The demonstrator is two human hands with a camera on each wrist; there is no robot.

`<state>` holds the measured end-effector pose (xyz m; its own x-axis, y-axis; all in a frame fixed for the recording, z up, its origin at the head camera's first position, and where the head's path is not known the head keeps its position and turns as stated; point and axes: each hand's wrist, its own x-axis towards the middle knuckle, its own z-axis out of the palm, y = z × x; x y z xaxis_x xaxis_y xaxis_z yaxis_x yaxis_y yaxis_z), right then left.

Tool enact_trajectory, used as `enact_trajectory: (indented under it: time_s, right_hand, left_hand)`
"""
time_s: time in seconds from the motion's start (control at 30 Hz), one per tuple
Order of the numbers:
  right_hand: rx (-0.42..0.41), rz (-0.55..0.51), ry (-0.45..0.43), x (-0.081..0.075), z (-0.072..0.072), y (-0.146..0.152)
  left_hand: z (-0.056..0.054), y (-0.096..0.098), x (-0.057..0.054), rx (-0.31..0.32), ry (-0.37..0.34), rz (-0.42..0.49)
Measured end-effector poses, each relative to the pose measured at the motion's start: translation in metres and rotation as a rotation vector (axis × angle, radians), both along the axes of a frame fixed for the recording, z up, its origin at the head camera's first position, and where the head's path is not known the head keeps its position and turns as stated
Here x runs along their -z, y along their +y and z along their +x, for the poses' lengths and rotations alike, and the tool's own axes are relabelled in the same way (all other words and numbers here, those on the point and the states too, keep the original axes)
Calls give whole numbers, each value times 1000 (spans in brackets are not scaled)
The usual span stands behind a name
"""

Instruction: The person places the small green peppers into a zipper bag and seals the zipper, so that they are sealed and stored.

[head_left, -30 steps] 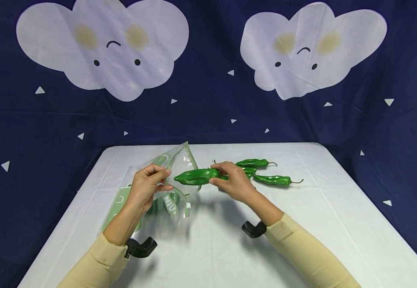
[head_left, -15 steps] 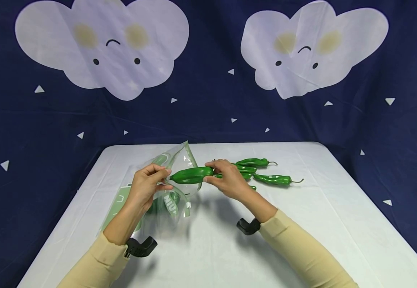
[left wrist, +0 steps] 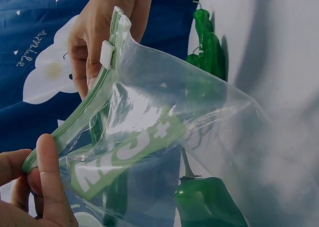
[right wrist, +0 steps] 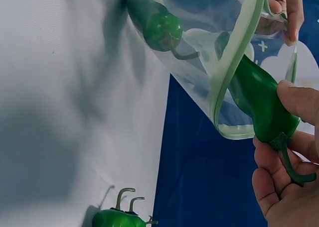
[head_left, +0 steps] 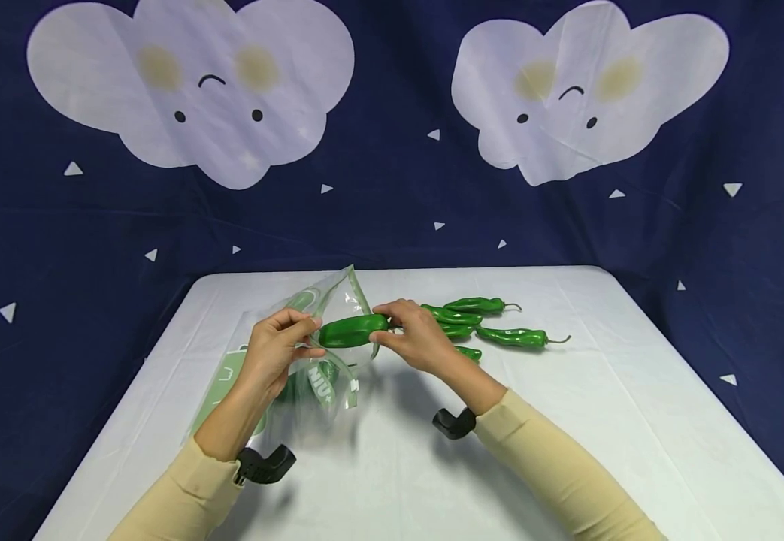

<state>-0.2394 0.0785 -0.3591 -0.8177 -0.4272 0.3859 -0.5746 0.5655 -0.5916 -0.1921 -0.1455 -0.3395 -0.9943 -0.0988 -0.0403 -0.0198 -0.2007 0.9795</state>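
Note:
My left hand (head_left: 274, 349) pinches the green-edged rim of a clear zip bag (left wrist: 149, 72), whose mouth stands apart and faces right. My right hand (head_left: 417, 336) grips a green pepper (right wrist: 264, 100) near its stem end. In the right wrist view this pepper's tip is inside the bag mouth, while its stem end stays outside. Another green pepper (left wrist: 207, 202) lies inside the bag, stem toward the mouth. The bag's white slider (left wrist: 106, 55) sits near one end of the green zip strip.
Several green peppers (head_left: 512, 338) lie on the white-covered table (head_left: 567, 436) beyond and to the right of my right hand. A dark blue cloth (head_left: 392, 188) with clouds hangs behind the table.
My right hand has moved left with the pepper, bringing its tip from outside the bag's mouth into it. My left hand and the bag have hardly moved.

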Motion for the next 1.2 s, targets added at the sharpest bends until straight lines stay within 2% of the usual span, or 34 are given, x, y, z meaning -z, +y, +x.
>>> enact_trajectory:
  time_s: [0.33,0.53,0.9,1.2]
  right_hand:
    - [-4,37,-3,2,-3,-9]
    - [-23,50,25,3,-5,-13]
    - [-12,105,2,3,-6,-21]
    - [-26,104,6,1,-7,-28]
  left_hand:
    - [0,0,-1,-4,-3,-8]
    - [0,0,-1,2,-9,-13]
    - [1,-1,-1,16,-9,-35]
    - [0,-1,0,25,2,-32]
